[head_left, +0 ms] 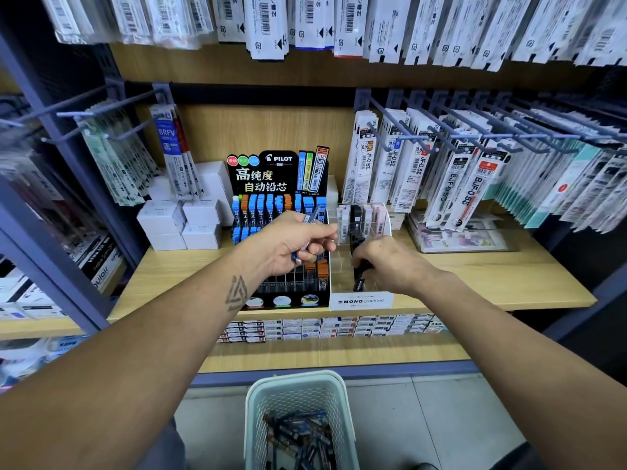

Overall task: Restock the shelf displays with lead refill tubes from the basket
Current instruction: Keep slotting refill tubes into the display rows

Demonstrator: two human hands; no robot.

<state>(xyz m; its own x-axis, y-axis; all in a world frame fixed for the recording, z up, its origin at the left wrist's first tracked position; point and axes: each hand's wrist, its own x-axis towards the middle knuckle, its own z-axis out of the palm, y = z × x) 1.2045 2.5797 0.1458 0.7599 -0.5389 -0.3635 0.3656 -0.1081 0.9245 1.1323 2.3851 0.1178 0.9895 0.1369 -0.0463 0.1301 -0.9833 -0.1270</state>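
My left hand (296, 244) grips a few blue-capped lead refill tubes (311, 221) in front of the black Pilot display (280, 178), whose tiers hold blue and orange capped tubes. My right hand (390, 266) pinches a black lead tube (359, 281) in the front part of the clear Mono display (381, 215), which holds black, white and pink tubes further back. A pale green perforated basket (295, 388) stands on the floor below, with several dark blue tubes (300, 439) lying in it.
White boxes (183, 222) are stacked left of the Pilot display. Hanging refill packs on hooks (441, 157) crowd the right and top. A clear tray (458, 239) sits on the wooden shelf (509, 279) at right. Flat boxes (339, 327) line the lower shelf.
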